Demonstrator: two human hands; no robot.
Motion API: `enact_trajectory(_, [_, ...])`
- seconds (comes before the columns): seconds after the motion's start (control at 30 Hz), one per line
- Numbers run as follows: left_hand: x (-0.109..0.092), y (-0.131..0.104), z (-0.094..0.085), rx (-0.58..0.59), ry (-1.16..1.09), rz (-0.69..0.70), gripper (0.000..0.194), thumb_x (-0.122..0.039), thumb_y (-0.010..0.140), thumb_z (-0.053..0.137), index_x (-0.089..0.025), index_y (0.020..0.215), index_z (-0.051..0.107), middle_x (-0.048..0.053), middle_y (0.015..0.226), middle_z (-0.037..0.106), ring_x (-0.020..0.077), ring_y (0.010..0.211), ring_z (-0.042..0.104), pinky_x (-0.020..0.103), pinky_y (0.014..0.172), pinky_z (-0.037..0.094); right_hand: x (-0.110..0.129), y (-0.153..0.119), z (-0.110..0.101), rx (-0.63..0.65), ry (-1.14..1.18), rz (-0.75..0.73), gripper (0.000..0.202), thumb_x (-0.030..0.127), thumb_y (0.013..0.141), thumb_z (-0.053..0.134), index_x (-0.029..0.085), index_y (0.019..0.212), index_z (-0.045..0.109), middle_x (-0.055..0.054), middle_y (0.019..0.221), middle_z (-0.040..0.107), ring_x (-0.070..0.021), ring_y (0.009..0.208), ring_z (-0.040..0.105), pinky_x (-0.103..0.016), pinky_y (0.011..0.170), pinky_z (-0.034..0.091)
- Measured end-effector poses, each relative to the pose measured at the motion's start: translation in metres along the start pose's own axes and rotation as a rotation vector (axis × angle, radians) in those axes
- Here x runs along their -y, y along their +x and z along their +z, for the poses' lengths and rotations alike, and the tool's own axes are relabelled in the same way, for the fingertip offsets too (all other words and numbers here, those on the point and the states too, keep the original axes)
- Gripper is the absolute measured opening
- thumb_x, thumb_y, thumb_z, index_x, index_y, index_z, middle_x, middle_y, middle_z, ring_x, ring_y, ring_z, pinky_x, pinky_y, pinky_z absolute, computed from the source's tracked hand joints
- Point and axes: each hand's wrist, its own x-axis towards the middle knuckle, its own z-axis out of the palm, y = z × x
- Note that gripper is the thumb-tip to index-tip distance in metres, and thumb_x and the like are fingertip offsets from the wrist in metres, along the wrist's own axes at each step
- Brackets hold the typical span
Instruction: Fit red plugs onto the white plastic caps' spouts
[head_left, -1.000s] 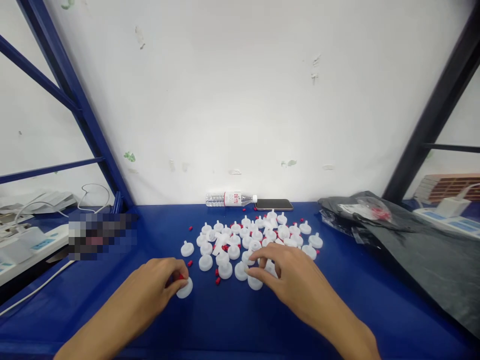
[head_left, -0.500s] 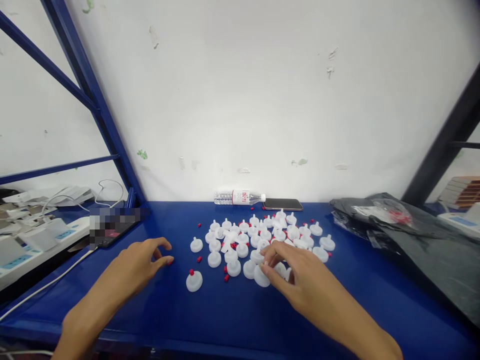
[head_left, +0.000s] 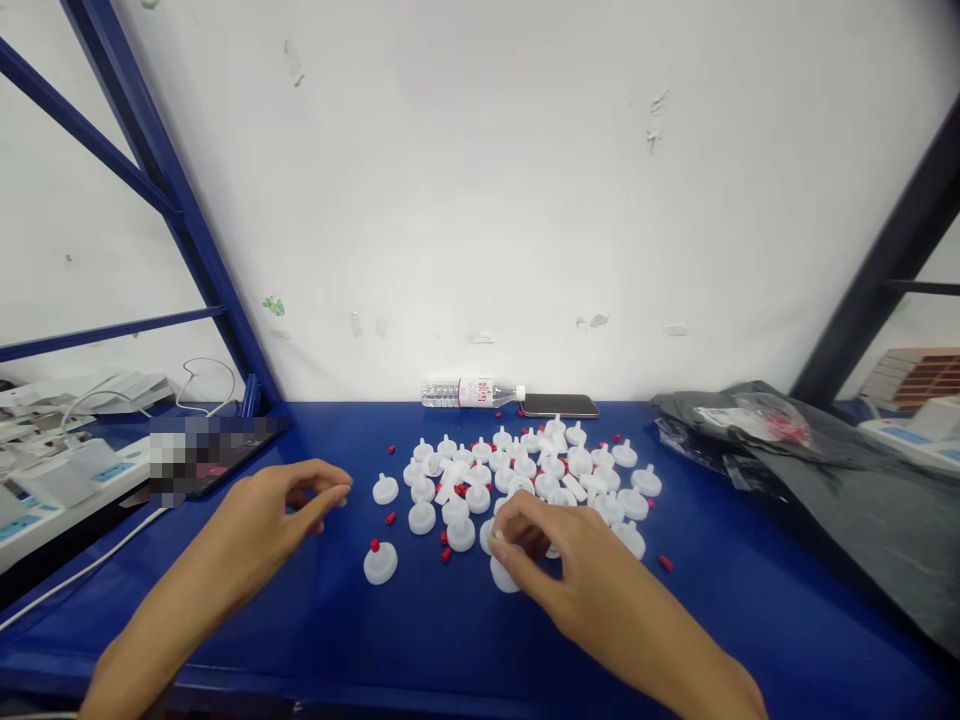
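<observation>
Head view: right hand (head_left: 559, 560) pinches a white cap (head_left: 504, 575) at the pile's (head_left: 525, 470) six o'clock; left hand (head_left: 281, 510), loosely curled, holds nothing, at nine o'clock.

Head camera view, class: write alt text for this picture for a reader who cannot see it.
Two bare hands work at a blue table strewn with white plastic caps and small red plugs. The right hand pinches a white cap; the left hand hovers, fingertips together, near a cap with a red plug. A water bottle and phone lie by the wall.
</observation>
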Motion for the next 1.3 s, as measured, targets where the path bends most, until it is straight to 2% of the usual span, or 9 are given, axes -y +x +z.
enact_trajectory(0.07, [-0.023,-0.017,-0.001,-0.014,-0.089,0.039,0.061,-0.075,0.088,0.052,-0.024,0.113,0.073,0.000,0.072,0.070,0.0168,0.057,0.060,0.024,0.046,0.041,0.005,-0.001,0.003,0.022,0.004,0.006,0.010,0.037,0.104,0.055,0.033,0.108,0.064,0.007,0.091,0.073,-0.0169,0.088,0.064,-0.031,0.080,0.046])
enact_trajectory(0.13, [-0.048,-0.034,0.004,0.034,-0.320,0.133,0.053,-0.070,0.088,0.059,-0.023,0.102,0.078,0.002,0.083,0.075,0.0111,0.050,0.053,0.022,0.046,0.043,0.009,-0.002,0.007,0.039,-0.005,0.023,0.021,0.040,0.103,0.057,0.040,0.123,0.061,0.008,0.096,0.074,-0.0192,0.096,0.064,-0.033,0.085,0.045])
enact_trajectory(0.2, [-0.070,-0.045,0.013,0.117,-0.492,0.155,0.042,-0.062,0.086,0.068,-0.023,0.092,0.080,0.002,0.076,0.075,0.0105,0.050,0.054,0.019,0.046,0.043,0.015,-0.003,0.010,0.057,-0.004,0.034,0.032,0.039,0.102,0.059,0.044,0.134,0.057,0.007,0.100,0.074,-0.0204,0.099,0.064,-0.035,0.088,0.045])
enact_trajectory(0.33, [-0.093,-0.052,0.034,0.225,-0.678,0.167,0.026,-0.047,0.085,0.073,-0.023,0.086,0.081,0.002,0.080,0.077,0.0094,0.053,0.056,0.016,0.047,0.045,0.024,-0.005,0.013,0.066,0.035,0.038,0.043,0.032,0.098,0.063,0.042,0.140,0.055,0.005,0.100,0.075,-0.0191,0.091,0.066,-0.034,0.085,0.047])
enact_trajectory(0.53, [-0.093,-0.051,0.047,0.213,-0.735,0.174,0.024,-0.045,0.086,0.073,-0.023,0.088,0.081,0.002,0.082,0.077,0.0116,0.058,0.059,0.017,0.045,0.045,0.021,-0.006,0.012,0.076,0.074,0.055,0.046,0.034,0.097,0.064,0.045,0.141,0.054,0.006,0.103,0.076,-0.0181,0.091,0.067,-0.033,0.085,0.048])
enact_trajectory(0.63, [-0.093,-0.049,0.050,0.141,-0.690,0.206,0.015,-0.039,0.084,0.075,-0.025,0.083,0.082,0.000,0.078,0.078,0.0089,0.054,0.055,0.016,0.047,0.041,0.018,-0.005,0.013,0.060,0.062,0.054,0.046,0.037,0.097,0.065,0.047,0.141,0.053,0.007,0.103,0.076,-0.0187,0.091,0.067,-0.033,0.086,0.048])
enact_trajectory(0.97, [-0.095,-0.049,0.053,-0.028,-0.626,0.282,0.010,-0.037,0.083,0.075,-0.031,0.080,0.083,-0.004,0.078,0.081,0.0111,0.064,0.066,0.019,0.056,0.043,0.020,-0.002,0.012,0.045,0.165,0.020,0.035,0.032,0.095,0.068,0.041,0.127,0.060,0.010,0.094,0.076,-0.0137,0.078,0.067,-0.025,0.073,0.048])
enact_trajectory(1.13, [-0.096,-0.049,0.053,0.116,-0.658,0.261,0.013,-0.037,0.085,0.074,-0.029,0.082,0.084,-0.001,0.081,0.081,0.0122,0.065,0.067,0.018,0.056,0.045,0.018,-0.002,0.014,0.023,0.156,0.000,0.038,0.032,0.094,0.070,0.041,0.129,0.060,0.010,0.092,0.075,-0.0129,0.076,0.066,-0.025,0.073,0.049])
enact_trajectory(1.3, [-0.094,-0.048,0.054,0.203,-0.745,0.152,0.024,-0.045,0.083,0.075,-0.023,0.087,0.083,0.002,0.078,0.078,0.0087,0.050,0.052,0.017,0.042,0.040,0.015,0.001,0.015,-0.009,0.155,0.028,0.040,0.032,0.092,0.074,0.039,0.129,0.061,0.009,0.087,0.074,-0.0146,0.076,0.066,-0.028,0.074,0.049])
